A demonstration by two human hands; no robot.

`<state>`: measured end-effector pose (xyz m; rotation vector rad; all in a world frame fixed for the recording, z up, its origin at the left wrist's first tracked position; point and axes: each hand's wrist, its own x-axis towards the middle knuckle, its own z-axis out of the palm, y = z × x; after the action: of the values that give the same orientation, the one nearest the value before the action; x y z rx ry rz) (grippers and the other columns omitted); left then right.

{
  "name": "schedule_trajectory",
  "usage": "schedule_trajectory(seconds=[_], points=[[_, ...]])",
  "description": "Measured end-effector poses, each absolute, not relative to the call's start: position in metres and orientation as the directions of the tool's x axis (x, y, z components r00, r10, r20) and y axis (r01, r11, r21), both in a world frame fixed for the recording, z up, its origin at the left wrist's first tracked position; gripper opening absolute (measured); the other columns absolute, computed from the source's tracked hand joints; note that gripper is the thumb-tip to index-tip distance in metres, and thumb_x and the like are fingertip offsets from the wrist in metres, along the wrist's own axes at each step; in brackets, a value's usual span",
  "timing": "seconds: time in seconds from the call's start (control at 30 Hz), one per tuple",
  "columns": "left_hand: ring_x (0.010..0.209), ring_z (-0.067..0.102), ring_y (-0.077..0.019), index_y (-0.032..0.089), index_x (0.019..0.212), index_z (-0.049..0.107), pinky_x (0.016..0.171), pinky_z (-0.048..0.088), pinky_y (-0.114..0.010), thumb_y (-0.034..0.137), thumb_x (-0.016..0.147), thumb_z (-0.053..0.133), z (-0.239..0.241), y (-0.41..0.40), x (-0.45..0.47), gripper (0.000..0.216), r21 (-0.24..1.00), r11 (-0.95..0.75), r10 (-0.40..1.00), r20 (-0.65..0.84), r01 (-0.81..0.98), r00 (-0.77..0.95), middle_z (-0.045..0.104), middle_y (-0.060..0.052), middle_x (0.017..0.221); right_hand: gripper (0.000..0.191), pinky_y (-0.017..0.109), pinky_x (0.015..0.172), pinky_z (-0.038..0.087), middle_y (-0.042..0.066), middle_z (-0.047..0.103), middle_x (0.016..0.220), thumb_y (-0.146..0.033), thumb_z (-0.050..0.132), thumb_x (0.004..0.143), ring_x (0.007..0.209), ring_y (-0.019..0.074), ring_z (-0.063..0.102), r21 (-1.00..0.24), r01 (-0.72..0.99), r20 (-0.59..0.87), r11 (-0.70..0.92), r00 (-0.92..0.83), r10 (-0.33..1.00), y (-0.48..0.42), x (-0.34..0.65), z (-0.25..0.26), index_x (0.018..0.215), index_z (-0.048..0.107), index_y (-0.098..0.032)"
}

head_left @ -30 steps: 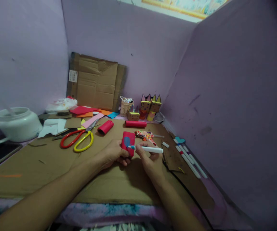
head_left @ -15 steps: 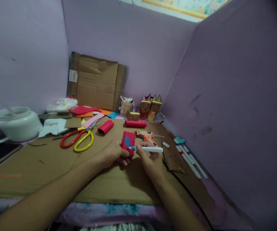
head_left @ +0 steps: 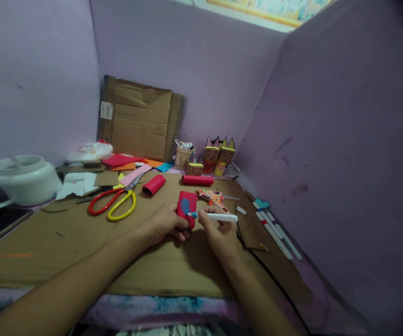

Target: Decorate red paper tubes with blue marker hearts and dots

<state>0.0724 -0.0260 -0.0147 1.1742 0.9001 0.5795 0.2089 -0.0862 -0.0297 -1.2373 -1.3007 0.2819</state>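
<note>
My left hand [head_left: 173,222] grips a small red paper-covered piece [head_left: 191,200] by its lower left side, over the cardboard. A blue heart shape [head_left: 185,205] shows on the red face. Between the fingers of my right hand [head_left: 220,228] is a white felt-tip marker [head_left: 224,217], lying nearly level. Its blue tip touches the lower part of the heart, or sits just over it. Just behind lies a floral-patterned piece [head_left: 211,196]. Farther back are a red paper roll [head_left: 197,180] and a red paper tube [head_left: 154,185].
Scissors [head_left: 122,198] with red and yellow handles lie at left, near a white mug [head_left: 26,179] and a dark phone [head_left: 0,226]. Several markers [head_left: 274,231] rest along the right wall. Cat-eared cardboard figures [head_left: 218,156] and a cup of tools [head_left: 184,156] stand at the back.
The marker's tip has shifted very slightly at the heart's lower edge. Both hands keep their hold and place.
</note>
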Motion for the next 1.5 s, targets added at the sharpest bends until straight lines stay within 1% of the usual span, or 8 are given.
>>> schedule_trajectory(seconds=[0.33, 0.47, 0.67, 0.83, 1.0, 1.23, 1.5], points=[[0.043, 0.058, -0.0120, 0.010, 0.079, 0.058, 0.038, 0.047, -0.019, 0.006, 0.052, 0.063, -0.014, -0.026, 0.072, 0.027, 0.946, 0.318, 0.790, -0.297, 0.056, 0.536, 0.065, -0.003, 0.060, 0.020, 0.029, 0.060, 0.041, -0.001, 0.063, 0.058, -0.032, 0.060, 0.079, 0.059, 0.0157, 0.056, -0.764, 0.487, 0.602, 0.423, 0.303, 0.739, -0.087, 0.208, -0.029, 0.062, 0.062, -0.020], [0.044, 0.059, -0.0121, 0.010, 0.078, 0.058, 0.038, 0.047, -0.020, 0.007, 0.053, 0.065, -0.015, -0.026, 0.072, 0.026, 0.946, 0.322, 0.789, -0.294, 0.045, 0.540, 0.066, -0.004, 0.062, 0.020, 0.029, 0.060, 0.042, 0.000, 0.063, 0.060, -0.032, 0.060, 0.080, 0.063, 0.0171, 0.058, -0.775, 0.487, 0.587, 0.403, 0.315, 0.746, -0.087, 0.210, -0.031, 0.064, 0.062, -0.020], [0.044, 0.058, -0.0116, 0.011, 0.076, 0.058, 0.038, 0.047, -0.019, 0.008, 0.053, 0.064, -0.015, -0.026, 0.071, 0.024, 0.948, 0.314, 0.784, -0.285, 0.044, 0.551, 0.065, -0.003, 0.059, 0.020, 0.029, 0.057, 0.040, 0.001, 0.063, 0.060, -0.032, 0.061, 0.079, 0.062, 0.0172, 0.057, -0.787, 0.463, 0.576, 0.408, 0.311, 0.756, -0.087, 0.209, -0.030, 0.063, 0.062, -0.020], [0.043, 0.057, -0.0115, 0.012, 0.072, 0.057, 0.039, 0.048, -0.019, 0.009, 0.054, 0.065, -0.015, -0.027, 0.071, 0.020, 0.949, 0.312, 0.786, -0.282, 0.040, 0.551, 0.064, -0.002, 0.056, 0.022, 0.028, 0.058, 0.041, 0.001, 0.061, 0.060, -0.036, 0.061, 0.080, 0.062, 0.0165, 0.056, -0.813, 0.444, 0.553, 0.377, 0.388, 0.737, -0.086, 0.212, -0.033, 0.065, 0.062, -0.019], [0.044, 0.058, -0.0122, 0.012, 0.072, 0.055, 0.039, 0.048, -0.020, 0.008, 0.057, 0.064, -0.015, -0.027, 0.072, 0.018, 0.947, 0.319, 0.786, -0.290, 0.045, 0.546, 0.063, -0.003, 0.053, 0.023, 0.028, 0.059, 0.045, 0.000, 0.062, 0.063, -0.039, 0.061, 0.082, 0.063, 0.0161, 0.058, -0.825, 0.405, 0.555, 0.393, 0.451, 0.699, -0.083, 0.216, -0.039, 0.071, 0.064, -0.019], [0.042, 0.058, -0.0117, 0.012, 0.073, 0.055, 0.038, 0.046, -0.019, 0.006, 0.057, 0.065, -0.016, -0.026, 0.072, 0.019, 0.948, 0.313, 0.786, -0.288, 0.049, 0.548, 0.063, -0.002, 0.054, 0.020, 0.029, 0.061, 0.045, 0.002, 0.065, 0.067, -0.037, 0.061, 0.082, 0.066, 0.0167, 0.060, -0.814, 0.422, 0.566, 0.399, 0.427, 0.705, -0.084, 0.214, -0.034, 0.073, 0.067, -0.019], [0.043, 0.057, -0.0115, 0.012, 0.073, 0.055, 0.038, 0.046, -0.019, 0.009, 0.057, 0.069, -0.018, -0.026, 0.072, 0.022, 0.955, 0.294, 0.782, -0.261, 0.035, 0.567, 0.063, -0.002, 0.055, 0.017, 0.029, 0.063, 0.046, 0.002, 0.067, 0.070, -0.034, 0.063, 0.082, 0.069, 0.0175, 0.061, -0.808, 0.415, 0.577, 0.418, 0.417, 0.702, -0.083, 0.214, -0.037, 0.075, 0.067, -0.020]])
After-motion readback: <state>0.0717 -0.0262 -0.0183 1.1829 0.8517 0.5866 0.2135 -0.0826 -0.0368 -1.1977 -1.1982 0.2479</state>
